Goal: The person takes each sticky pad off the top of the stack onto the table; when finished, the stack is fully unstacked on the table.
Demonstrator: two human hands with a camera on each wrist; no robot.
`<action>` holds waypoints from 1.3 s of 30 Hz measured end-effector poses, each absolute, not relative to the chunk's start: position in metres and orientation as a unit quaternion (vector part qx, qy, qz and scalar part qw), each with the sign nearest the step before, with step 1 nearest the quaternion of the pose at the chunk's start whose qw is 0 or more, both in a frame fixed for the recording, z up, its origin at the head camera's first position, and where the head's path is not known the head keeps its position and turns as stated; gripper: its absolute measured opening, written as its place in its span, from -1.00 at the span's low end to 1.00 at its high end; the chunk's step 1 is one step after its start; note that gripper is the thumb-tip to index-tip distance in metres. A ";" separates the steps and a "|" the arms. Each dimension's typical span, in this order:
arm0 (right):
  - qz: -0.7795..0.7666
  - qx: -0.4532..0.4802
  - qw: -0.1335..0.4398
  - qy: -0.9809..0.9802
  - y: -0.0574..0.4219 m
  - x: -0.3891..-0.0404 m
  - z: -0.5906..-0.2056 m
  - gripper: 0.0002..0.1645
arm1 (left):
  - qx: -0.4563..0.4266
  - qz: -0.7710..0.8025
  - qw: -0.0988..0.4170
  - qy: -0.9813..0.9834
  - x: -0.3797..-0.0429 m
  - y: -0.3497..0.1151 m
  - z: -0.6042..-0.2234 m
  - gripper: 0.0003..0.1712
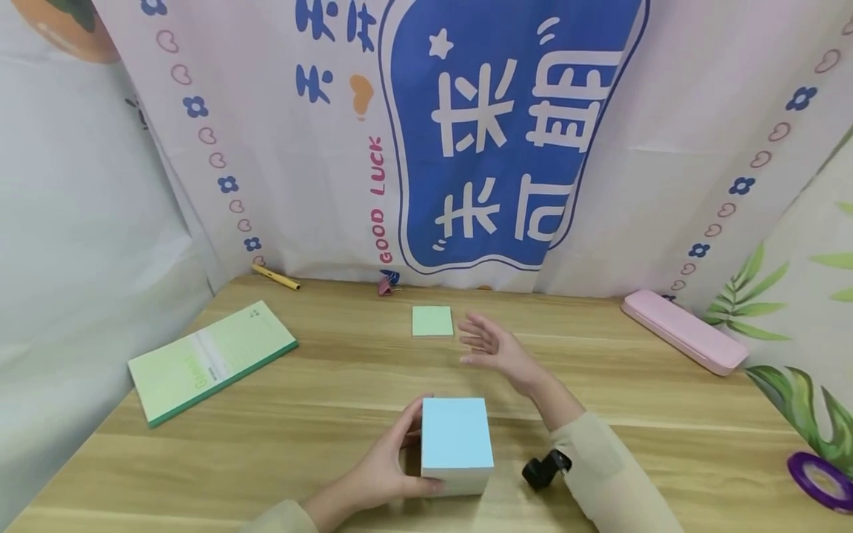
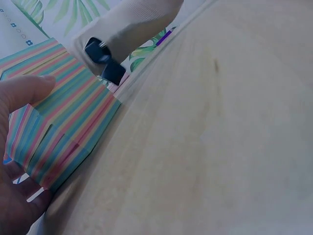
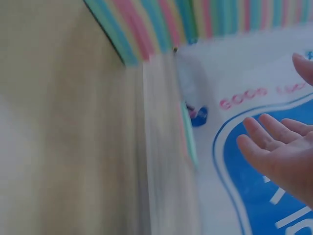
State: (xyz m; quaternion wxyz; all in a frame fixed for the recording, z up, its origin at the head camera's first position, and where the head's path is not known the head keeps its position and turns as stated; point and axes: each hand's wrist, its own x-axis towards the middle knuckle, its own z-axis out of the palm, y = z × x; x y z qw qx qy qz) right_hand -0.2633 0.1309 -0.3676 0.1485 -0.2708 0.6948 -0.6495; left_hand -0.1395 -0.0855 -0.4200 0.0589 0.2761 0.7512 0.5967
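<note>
The step in hand appears to be steadying the blue-topped block (image 1: pixel 456 440), which is standing upright low in the middle of the counter (image 1: pixel 333 385). The left grip (image 1: pixel 383 468) is holding it; the right grip (image 1: pixel 501 352) is hovering wide, holding nothing, just beside the green pad (image 1: pixel 432 321). Reaching that pad would be calling for a narrowing right grip. Bare wood is lying between block and pad, while the backdrop (image 1: pixel 333 185) is bounding the far edge.
</note>
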 end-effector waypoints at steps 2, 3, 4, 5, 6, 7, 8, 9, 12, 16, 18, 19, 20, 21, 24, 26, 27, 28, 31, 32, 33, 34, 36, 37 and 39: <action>-0.650 -0.286 0.150 0.688 0.135 -0.252 -0.365 -0.13 | 0.273 0.601 0.060 0.749 -0.140 -0.085 -0.419 0.09; -0.649 -0.295 0.151 0.684 0.138 -0.246 -0.363 -0.14 | 0.273 0.602 0.058 0.748 -0.139 -0.085 -0.418 0.09; -0.649 -0.305 0.153 0.680 0.140 -0.241 -0.362 -0.15 | 0.275 0.603 0.056 0.747 -0.139 -0.085 -0.416 0.08; -0.649 -0.313 0.157 0.675 0.143 -0.235 -0.361 -0.15 | 0.277 0.603 0.053 0.746 -0.138 -0.084 -0.414 0.07; -0.646 -0.323 0.161 0.673 0.146 -0.230 -0.360 -0.14 | 0.278 0.603 0.052 0.746 -0.136 -0.084 -0.411 0.07; -0.643 -0.333 0.164 0.670 0.148 -0.224 -0.359 -0.13 | 0.279 0.604 0.051 0.745 -0.135 -0.083 -0.408 0.07; -0.638 -0.343 0.166 0.669 0.150 -0.219 -0.359 -0.12 | 0.280 0.604 0.051 0.744 -0.134 -0.083 -0.404 0.06; -0.633 -0.351 0.169 0.669 0.152 -0.214 -0.359 -0.10 | 0.281 0.606 0.050 0.743 -0.132 -0.083 -0.401 0.06; -0.616 -0.371 0.168 0.674 0.155 -0.200 -0.363 -0.05 | 0.278 0.608 0.056 0.741 -0.130 -0.082 -0.396 0.05; -0.589 -0.383 0.159 0.693 0.156 -0.185 -0.369 0.01 | 0.274 0.604 0.056 0.746 -0.129 -0.082 -0.394 0.06; -0.579 -0.386 0.152 0.702 0.155 -0.180 -0.372 0.02 | 0.272 0.603 0.055 0.748 -0.130 -0.083 -0.395 0.07; -0.572 -0.387 0.147 0.708 0.154 -0.178 -0.373 0.03 | 0.270 0.603 0.054 0.749 -0.130 -0.083 -0.395 0.08; -0.566 -0.388 0.142 0.713 0.154 -0.176 -0.373 0.04 | 0.270 0.604 0.054 0.748 -0.131 -0.083 -0.396 0.08; -0.562 -0.387 0.138 0.718 0.154 -0.175 -0.374 0.04 | 0.269 0.604 0.055 0.748 -0.131 -0.082 -0.396 0.08; -0.540 -0.387 0.135 0.735 0.154 -0.171 -0.376 0.08 | 0.269 0.603 0.058 0.749 -0.132 -0.082 -0.397 0.08; -0.519 -0.397 0.136 0.744 0.154 -0.169 -0.378 0.10 | 0.270 0.600 0.058 0.751 -0.132 -0.082 -0.396 0.07; -0.510 -0.402 0.134 0.749 0.154 -0.168 -0.378 0.11 | 0.270 0.599 0.060 0.752 -0.131 -0.082 -0.396 0.07; -0.499 -0.406 0.132 0.754 0.154 -0.167 -0.379 0.11 | 0.271 0.597 0.060 0.753 -0.131 -0.082 -0.396 0.07; -0.472 -0.415 0.112 0.769 0.154 -0.164 -0.380 0.11 | 0.270 0.596 0.060 0.754 -0.131 -0.082 -0.396 0.07; -0.470 -0.411 0.108 0.774 0.154 -0.164 -0.380 0.10 | 0.269 0.597 0.061 0.754 -0.131 -0.082 -0.397 0.07; -0.465 -0.412 0.102 0.777 0.155 -0.163 -0.379 0.09 | 0.269 0.597 0.060 0.754 -0.131 -0.082 -0.397 0.07; -0.462 -0.410 0.098 0.780 0.155 -0.162 -0.379 0.09 | 0.269 0.596 0.060 0.754 -0.131 -0.082 -0.397 0.08; -0.455 -0.409 0.088 0.786 0.156 -0.161 -0.378 0.08 | 0.267 0.596 0.060 0.755 -0.131 -0.082 -0.397 0.08; -0.453 -0.406 0.087 0.789 0.156 -0.160 -0.377 0.06 | 0.268 0.594 0.060 0.756 -0.131 -0.083 -0.396 0.08; -0.452 -0.404 0.083 0.791 0.158 -0.159 -0.376 0.03 | 0.272 0.586 0.059 0.761 -0.132 -0.083 -0.396 0.08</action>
